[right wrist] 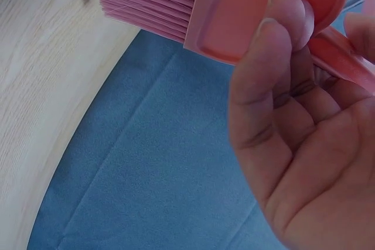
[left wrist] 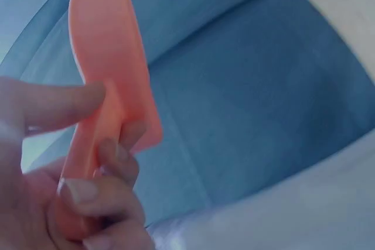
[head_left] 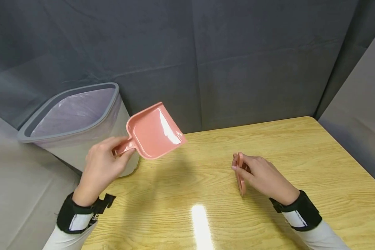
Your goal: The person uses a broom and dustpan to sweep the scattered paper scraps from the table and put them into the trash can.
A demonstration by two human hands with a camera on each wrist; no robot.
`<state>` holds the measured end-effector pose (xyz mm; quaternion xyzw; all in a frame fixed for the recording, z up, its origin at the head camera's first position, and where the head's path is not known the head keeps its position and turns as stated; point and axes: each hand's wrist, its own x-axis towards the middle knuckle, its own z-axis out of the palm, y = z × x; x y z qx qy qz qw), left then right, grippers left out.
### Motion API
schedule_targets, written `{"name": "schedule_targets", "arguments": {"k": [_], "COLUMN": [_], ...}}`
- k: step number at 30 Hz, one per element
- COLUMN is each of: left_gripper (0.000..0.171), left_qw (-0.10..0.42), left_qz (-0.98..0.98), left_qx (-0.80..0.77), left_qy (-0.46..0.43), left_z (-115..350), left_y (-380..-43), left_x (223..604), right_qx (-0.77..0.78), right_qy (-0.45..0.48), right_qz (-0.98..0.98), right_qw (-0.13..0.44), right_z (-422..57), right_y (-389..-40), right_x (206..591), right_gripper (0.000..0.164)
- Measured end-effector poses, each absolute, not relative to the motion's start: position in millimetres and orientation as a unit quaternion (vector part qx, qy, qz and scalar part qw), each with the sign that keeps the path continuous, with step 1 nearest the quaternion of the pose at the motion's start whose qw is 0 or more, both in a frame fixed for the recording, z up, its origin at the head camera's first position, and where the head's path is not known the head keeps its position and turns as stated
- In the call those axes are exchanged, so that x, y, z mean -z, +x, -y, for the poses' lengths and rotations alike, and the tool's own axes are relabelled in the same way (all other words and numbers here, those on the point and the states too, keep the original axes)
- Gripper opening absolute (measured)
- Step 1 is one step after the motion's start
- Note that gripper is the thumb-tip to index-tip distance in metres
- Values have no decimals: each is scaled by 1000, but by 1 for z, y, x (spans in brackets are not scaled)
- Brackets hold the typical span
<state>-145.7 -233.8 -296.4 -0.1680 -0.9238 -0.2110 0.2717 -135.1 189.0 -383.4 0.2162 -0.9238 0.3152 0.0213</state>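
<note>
A pink dustpan is held up by its handle in my left hand, with its flat lip pointing right. In the left wrist view the fingers curl round the dustpan's handle, and the thumb lies along it. My right hand holds a pink hand brush over the table, seen edge-on from the head. The right wrist view shows its pink bristles and its flat head. There, fingertips press against the head near the handle.
A grey-rimmed bin with a translucent liner stands at the left, beside the dustpan. The wooden table stretches across the front and right. Dark grey cloth hangs behind, and pale cloth panels stand at both sides.
</note>
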Motion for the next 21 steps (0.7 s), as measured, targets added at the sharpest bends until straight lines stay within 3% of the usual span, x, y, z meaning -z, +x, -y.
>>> {"name": "schedule_targets", "arguments": {"k": [13,21], "left_gripper": [38,44], "left_qw": [406,442], "left_qz": [893,877], "left_qx": [196,146], "left_qy": [5,120], "left_z": [282,313], "left_y": [-141,-140], "left_x": [232,220], "right_qx": [-313,-305], "right_qy": [218,213], "right_qz": [924,928], "right_qw": [24,27], "right_z": [-189,-190], "right_y": [-134,-132], "right_x": [383,384], "right_gripper": [21,21]}}
